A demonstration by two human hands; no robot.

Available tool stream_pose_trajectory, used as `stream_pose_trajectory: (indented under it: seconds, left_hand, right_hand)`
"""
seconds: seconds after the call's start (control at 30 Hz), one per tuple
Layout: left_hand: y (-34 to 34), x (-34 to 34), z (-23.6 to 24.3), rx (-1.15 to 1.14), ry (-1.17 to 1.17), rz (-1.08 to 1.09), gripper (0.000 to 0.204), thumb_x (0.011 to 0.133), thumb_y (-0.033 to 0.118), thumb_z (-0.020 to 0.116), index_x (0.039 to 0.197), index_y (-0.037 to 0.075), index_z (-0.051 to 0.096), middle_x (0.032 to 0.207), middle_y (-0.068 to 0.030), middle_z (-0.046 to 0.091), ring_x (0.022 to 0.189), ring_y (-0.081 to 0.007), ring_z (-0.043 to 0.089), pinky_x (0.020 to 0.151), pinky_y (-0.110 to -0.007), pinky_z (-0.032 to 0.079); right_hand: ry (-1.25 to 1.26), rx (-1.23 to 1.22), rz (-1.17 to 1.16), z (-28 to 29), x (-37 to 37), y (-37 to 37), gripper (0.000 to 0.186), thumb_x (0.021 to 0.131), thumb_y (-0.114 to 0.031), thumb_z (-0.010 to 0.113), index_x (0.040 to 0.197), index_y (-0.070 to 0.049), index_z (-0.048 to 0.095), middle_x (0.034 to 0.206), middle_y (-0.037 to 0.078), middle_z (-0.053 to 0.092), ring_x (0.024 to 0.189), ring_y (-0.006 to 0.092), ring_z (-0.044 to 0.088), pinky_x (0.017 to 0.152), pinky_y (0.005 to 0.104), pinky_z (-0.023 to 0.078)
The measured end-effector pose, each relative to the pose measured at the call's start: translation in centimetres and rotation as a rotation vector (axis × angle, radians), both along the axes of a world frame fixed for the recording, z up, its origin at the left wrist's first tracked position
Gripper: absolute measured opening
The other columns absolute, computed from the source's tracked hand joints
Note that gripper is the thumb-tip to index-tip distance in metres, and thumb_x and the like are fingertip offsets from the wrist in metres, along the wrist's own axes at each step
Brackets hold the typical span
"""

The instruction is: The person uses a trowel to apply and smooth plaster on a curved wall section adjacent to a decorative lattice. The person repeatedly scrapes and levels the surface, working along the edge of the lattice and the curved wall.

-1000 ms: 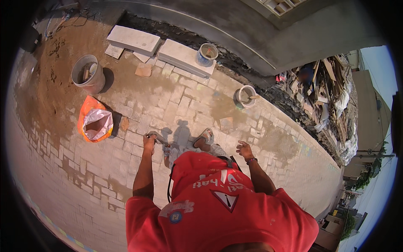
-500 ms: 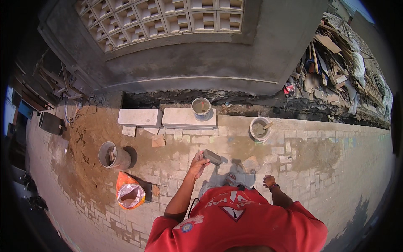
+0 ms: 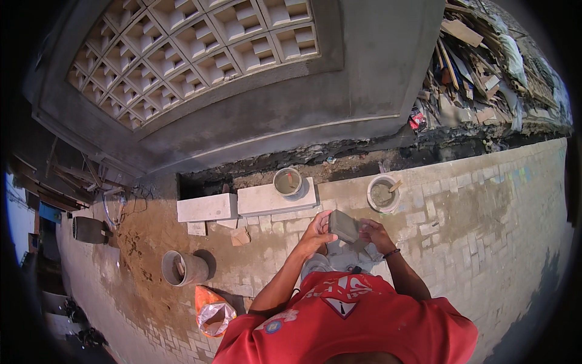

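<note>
A grey paving block (image 3: pixel 344 227) is held up in front of my body, its broad face turned up toward me. My left hand (image 3: pixel 316 233) grips its left end, with the thumb along the near side. At the block's right edge, my right hand (image 3: pixel 377 236) has its fingers bent against it. Beyond the block stands a white bucket (image 3: pixel 383 209) holding grey mortar and a wooden-handled tool. Another bucket (image 3: pixel 290 193), with cloudy water and something reddish in it, rests on the pale blocks (image 3: pixel 267 202).
At left, a grey bucket (image 3: pixel 195 268) and an orange sack (image 3: pixel 209 297) stand near spread sand (image 3: pixel 136 258). A trench (image 3: pixel 242 173) runs along the grey wall (image 3: pixel 242 118). Scrap wood (image 3: pixel 473 67) is heaped at far right. A loose brown piece (image 3: pixel 240 236) lies on the paving.
My left hand has raised the paving block and moved it right. My right hand has come forward and inward to the block's right edge. The view has shifted and tilted.
</note>
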State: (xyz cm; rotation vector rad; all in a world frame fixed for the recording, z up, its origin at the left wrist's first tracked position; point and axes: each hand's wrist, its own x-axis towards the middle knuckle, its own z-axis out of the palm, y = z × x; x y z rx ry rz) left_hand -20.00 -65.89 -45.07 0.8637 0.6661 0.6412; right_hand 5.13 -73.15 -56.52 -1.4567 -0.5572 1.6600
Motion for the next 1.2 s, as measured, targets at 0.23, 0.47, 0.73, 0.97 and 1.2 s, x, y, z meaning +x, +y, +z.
stream_pose_trajectory:
  seconds: [0.23, 0.47, 0.73, 0.97, 1.2]
  left_hand:
    - [11.6, -0.7, 1.9, 0.028, -0.060, -0.072, 0.093, 0.065, -0.003, 0.077, 0.145, 0.007, 0.030, 0.141, -0.0101, 0.043, 0.133, -0.0218, 0.039, 0.112, -0.034, 0.028]
    - [21.8, -1.5, 2.5, 0.095, -0.204, -0.229, 0.094, 0.062, -0.008, 0.077, 0.144, 0.009, 0.034, 0.141, -0.0082, 0.042, 0.134, -0.0215, 0.037, 0.110, -0.034, 0.032]
    - [29.0, 0.6, 3.3, 0.075, -0.313, -0.391, 0.094, 0.060, -0.010, 0.073, 0.143, 0.010, 0.034, 0.145, -0.0102, 0.039, 0.136, -0.0228, 0.037, 0.110, -0.033, 0.034]
    - [37.2, 4.8, 3.5, 0.139, -0.193, -0.022, 0.106, 0.073, 0.006, 0.078, 0.155, 0.015, 0.011, 0.149, -0.0146, 0.037, 0.133, -0.0263, 0.041, 0.109, -0.037, 0.033]
    - [40.1, 4.8, 3.0, 0.066, -0.069, 0.288, 0.101, 0.076, 0.012, 0.079, 0.154, 0.010, 0.016, 0.142, -0.0182, 0.045, 0.122, -0.0282, 0.054, 0.104, -0.037, 0.040]
  right_hand:
    - [0.636, 0.039, 0.044, 3.5, -3.1, 12.9, 0.055, 0.102, -0.046, 0.035, 0.138, -0.006, 0.046, 0.133, 0.016, 0.055, 0.118, 0.0282, 0.056, 0.094, 0.0488, 0.048]
    - [0.872, 0.045, 0.191, 11.0, -4.4, 21.8, 0.065, 0.099, -0.055, 0.036, 0.139, -0.004, 0.045, 0.127, 0.023, 0.057, 0.110, 0.0392, 0.060, 0.086, 0.0531, 0.051]
    - [1.063, 0.061, 0.323, 11.4, -2.6, 27.1, 0.080, 0.086, -0.058, 0.041, 0.138, 0.003, 0.043, 0.120, 0.035, 0.056, 0.091, 0.0453, 0.064, 0.070, 0.0490, 0.055]
    - [0.965, 0.275, 0.146, 14.4, 3.8, 39.2, 0.073, 0.084, -0.043, 0.058, 0.141, -0.003, 0.039, 0.131, 0.026, 0.052, 0.112, 0.0424, 0.057, 0.093, 0.0545, 0.048]
    - [0.709, 0.688, 0.076, 23.3, 10.4, 51.7, 0.077, 0.080, -0.029, 0.068, 0.145, -0.010, 0.032, 0.137, 0.014, 0.048, 0.123, 0.0314, 0.052, 0.104, 0.0561, 0.040]
